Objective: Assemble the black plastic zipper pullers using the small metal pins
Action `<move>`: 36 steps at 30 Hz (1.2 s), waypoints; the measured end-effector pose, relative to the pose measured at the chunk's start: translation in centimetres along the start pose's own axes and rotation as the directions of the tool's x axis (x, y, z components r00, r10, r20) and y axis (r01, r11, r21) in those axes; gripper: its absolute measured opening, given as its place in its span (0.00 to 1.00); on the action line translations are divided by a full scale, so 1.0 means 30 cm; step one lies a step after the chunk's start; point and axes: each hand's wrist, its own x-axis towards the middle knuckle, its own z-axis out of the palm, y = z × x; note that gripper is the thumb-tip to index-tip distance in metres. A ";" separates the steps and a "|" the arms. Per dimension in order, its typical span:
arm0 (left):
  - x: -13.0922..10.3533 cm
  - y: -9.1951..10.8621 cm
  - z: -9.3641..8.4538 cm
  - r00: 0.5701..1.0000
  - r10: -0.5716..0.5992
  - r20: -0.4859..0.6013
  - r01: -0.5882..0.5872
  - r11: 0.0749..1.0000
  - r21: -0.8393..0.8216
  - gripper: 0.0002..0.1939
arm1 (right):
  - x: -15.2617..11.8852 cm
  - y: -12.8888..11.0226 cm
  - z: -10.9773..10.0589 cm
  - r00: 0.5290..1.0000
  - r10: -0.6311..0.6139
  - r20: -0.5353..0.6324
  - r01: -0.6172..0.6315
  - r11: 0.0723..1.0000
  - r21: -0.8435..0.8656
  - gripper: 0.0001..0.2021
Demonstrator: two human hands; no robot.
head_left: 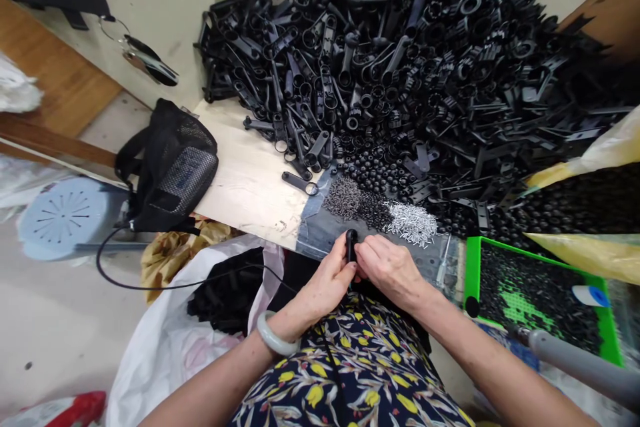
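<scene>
A small black plastic part (351,245) stands upright between my two hands at the front edge of the work surface. My left hand (334,273) grips it from the left, thumb and fingers closed round it. From the right, my right hand (387,265) pinches at the same part with fingertips together; anything tiny inside that pinch is hidden. Just beyond the hands lie a heap of silver pins (413,223), a heap of brownish small screws (343,197) and some black small pieces (374,210). A single black handle with a ring end (300,183) lies to the left.
A large pile of black plastic parts (350,60) fills the back. At the right are a green tray (473,273) of black bits and a grey tube (575,357). To the left are a black mesh bag (175,167), a white sack (150,347) and a blue stool (65,213).
</scene>
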 end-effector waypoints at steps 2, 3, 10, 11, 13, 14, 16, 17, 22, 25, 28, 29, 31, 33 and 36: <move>0.000 0.008 -0.003 1.000 0.006 -0.004 -0.006 1.000 0.006 0.32 | 0.016 -0.009 -0.007 0.998 -0.003 0.061 0.006 0.999 -0.039 0.09; -0.001 0.011 -0.006 1.000 0.009 0.001 -0.009 1.000 0.001 0.32 | 0.025 -0.015 -0.008 0.996 0.004 0.087 0.000 0.999 -0.052 0.08; -0.007 0.019 -0.028 0.997 -0.053 0.064 0.070 0.953 -0.294 0.34 | 0.038 -0.055 -0.012 0.991 0.020 0.130 -0.008 0.996 -0.094 0.07; -0.007 0.020 -0.031 0.995 -0.068 0.073 0.090 0.932 -0.351 0.34 | 0.032 -0.062 -0.017 0.991 0.005 0.133 0.010 0.993 -0.114 0.07; -0.006 0.021 -0.035 0.992 -0.095 0.089 0.124 0.895 -0.428 0.35 | 0.020 -0.078 -0.028 0.987 -0.031 0.155 0.054 0.987 -0.149 0.09; -0.006 0.022 -0.037 0.990 -0.106 0.094 0.137 0.884 -0.447 0.34 | 0.015 -0.088 -0.033 0.984 -0.051 0.169 0.079 0.984 -0.161 0.09; -0.005 0.021 -0.042 0.987 -0.125 0.097 0.156 0.873 -0.463 0.34 | 0.010 -0.112 -0.037 0.977 -0.084 0.196 0.121 0.975 -0.185 0.09; -0.005 0.021 -0.045 0.986 -0.134 0.101 0.166 0.869 -0.466 0.34 | 0.009 -0.126 -0.037 0.974 -0.088 0.207 0.131 0.970 -0.203 0.08; -0.003 0.021 -0.057 0.980 -0.171 0.104 0.200 0.855 -0.479 0.33 | 0.024 -0.150 -0.052 0.967 -0.042 0.251 0.093 0.977 -0.195 0.11; -0.001 0.031 -0.055 0.975 -0.194 0.106 0.220 0.837 -0.501 0.30 | 0.032 -0.064 -0.104 0.970 -0.012 0.244 0.050 0.988 -0.149 0.09; -0.001 0.050 -0.045 0.975 -0.199 0.101 0.222 0.834 -0.505 0.24 | 0.024 0.089 -0.167 0.972 0.229 0.057 -0.217 0.962 -0.167 0.13; -0.001 0.058 -0.042 0.977 -0.196 0.088 0.214 0.840 -0.499 0.23 | 0.018 0.142 -0.180 0.933 0.356 -0.057 -0.361 0.915 -0.182 0.16; -0.001 0.077 -0.036 0.980 -0.191 0.059 0.195 0.848 -0.493 0.23 | 0.004 0.236 -0.183 0.832 0.513 -0.211 -0.553 0.803 -0.225 0.19; 0.002 0.100 -0.032 0.981 -0.189 0.043 0.184 0.843 -0.505 0.24 | -0.010 0.304 -0.162 0.793 0.564 -0.229 -0.608 0.746 -0.271 0.18; 0.015 0.138 -0.025 0.985 -0.172 0.031 0.163 0.835 -0.526 0.23 | -0.026 0.362 -0.131 0.814 0.547 -0.195 -0.581 0.765 -0.280 0.13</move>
